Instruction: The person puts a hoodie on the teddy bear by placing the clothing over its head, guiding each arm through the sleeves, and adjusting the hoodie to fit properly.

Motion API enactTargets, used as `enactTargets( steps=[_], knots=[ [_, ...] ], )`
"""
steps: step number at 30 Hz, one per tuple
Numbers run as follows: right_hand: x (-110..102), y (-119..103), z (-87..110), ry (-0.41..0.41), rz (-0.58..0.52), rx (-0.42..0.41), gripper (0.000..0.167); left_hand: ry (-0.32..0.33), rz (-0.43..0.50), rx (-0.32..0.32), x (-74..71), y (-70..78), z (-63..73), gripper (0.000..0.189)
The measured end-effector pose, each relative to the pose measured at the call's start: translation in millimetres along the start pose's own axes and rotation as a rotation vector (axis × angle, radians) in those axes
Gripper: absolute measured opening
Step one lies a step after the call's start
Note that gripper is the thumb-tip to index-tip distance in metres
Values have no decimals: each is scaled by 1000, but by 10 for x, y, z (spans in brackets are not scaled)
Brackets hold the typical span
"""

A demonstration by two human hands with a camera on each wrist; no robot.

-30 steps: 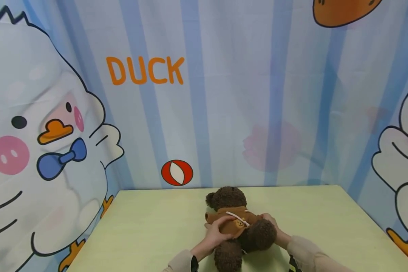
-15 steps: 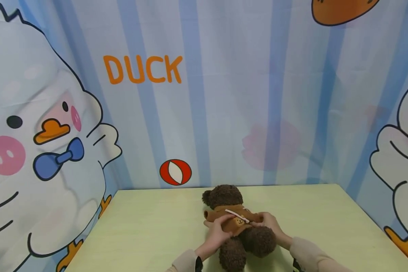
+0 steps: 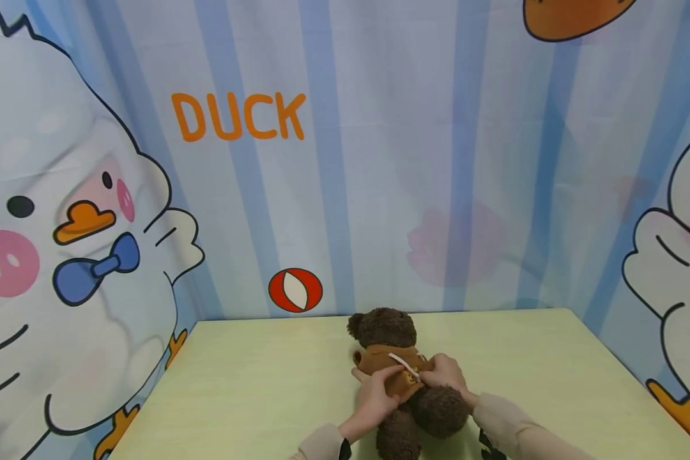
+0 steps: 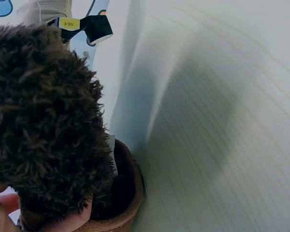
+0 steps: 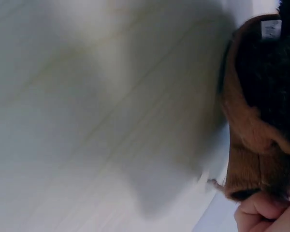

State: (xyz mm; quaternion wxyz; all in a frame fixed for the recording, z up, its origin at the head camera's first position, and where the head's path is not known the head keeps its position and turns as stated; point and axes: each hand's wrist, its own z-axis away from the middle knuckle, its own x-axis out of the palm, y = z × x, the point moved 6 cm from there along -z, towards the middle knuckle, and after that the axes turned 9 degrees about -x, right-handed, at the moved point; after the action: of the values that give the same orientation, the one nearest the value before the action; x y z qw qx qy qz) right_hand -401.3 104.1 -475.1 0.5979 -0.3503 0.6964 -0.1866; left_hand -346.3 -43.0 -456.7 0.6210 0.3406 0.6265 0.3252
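Note:
A dark brown plush teddy bear point(image 3: 386, 327) lies on its back on the table, its head toward the back wall. It wears a brown hoodie point(image 3: 379, 359) with a white drawstring and a small yellow face on the front. My left hand point(image 3: 375, 397) grips the hoodie at the bear's left-of-view side, near the hem. On the other side my right hand point(image 3: 445, 374) pinches the hoodie at a sleeve; the right wrist view shows curled fingers point(image 5: 261, 205) by its cuff. A furry leg point(image 4: 43, 121) fills much of the left wrist view, beside the open hem point(image 4: 135, 193).
The pale wooden table point(image 3: 253, 377) reaches back to a striped curtain point(image 3: 374, 160) printed with ducks and lettering. A white tag point(image 5: 270, 29) shows inside the hoodie's hem. A dark strap point(image 4: 94, 28) sits at the right wrist.
The right hand has shifted inward from the bear's side onto the hoodie's sleeve, its fingers now curled there. The left hand keeps its grip, while the bear moves slightly.

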Motion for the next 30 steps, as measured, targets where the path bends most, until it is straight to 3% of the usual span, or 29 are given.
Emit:
enactTargets(
  steps=[2, 4, 8, 10, 12, 17, 22, 27, 30],
  knots=[
    [13, -1, -4, -19, 9, -22, 16, 0, -3, 0, -2, -4, 5, 51],
    [39, 43, 7, -94, -65, 5, 9, 3, -4, -5, -14, -17, 7, 50],
    [83, 202, 58, -292, -404, 184, 20, -3, -19, -4, -46, -42, -11, 49],
    [86, 272, 79, -344, -544, 278, 24, -17, 5, -8, -60, -59, -31, 49],
    [85, 322, 81, -351, -625, 312, 24, -24, 28, -2, -77, -73, -51, 49],
    [99, 341, 78, -407, -709, 270, 14, -49, 68, 22, -92, -124, -72, 49],
    [142, 358, 87, -446, -753, 346, 17, -67, 50, 58, -100, -166, -67, 45],
    [196, 388, 79, -409, -741, 439, 19, -59, -23, 112, -120, -164, -59, 32],
    [208, 391, 56, -356, -761, 436, 21, -45, -34, 129, -137, -163, -54, 31]
  ],
)
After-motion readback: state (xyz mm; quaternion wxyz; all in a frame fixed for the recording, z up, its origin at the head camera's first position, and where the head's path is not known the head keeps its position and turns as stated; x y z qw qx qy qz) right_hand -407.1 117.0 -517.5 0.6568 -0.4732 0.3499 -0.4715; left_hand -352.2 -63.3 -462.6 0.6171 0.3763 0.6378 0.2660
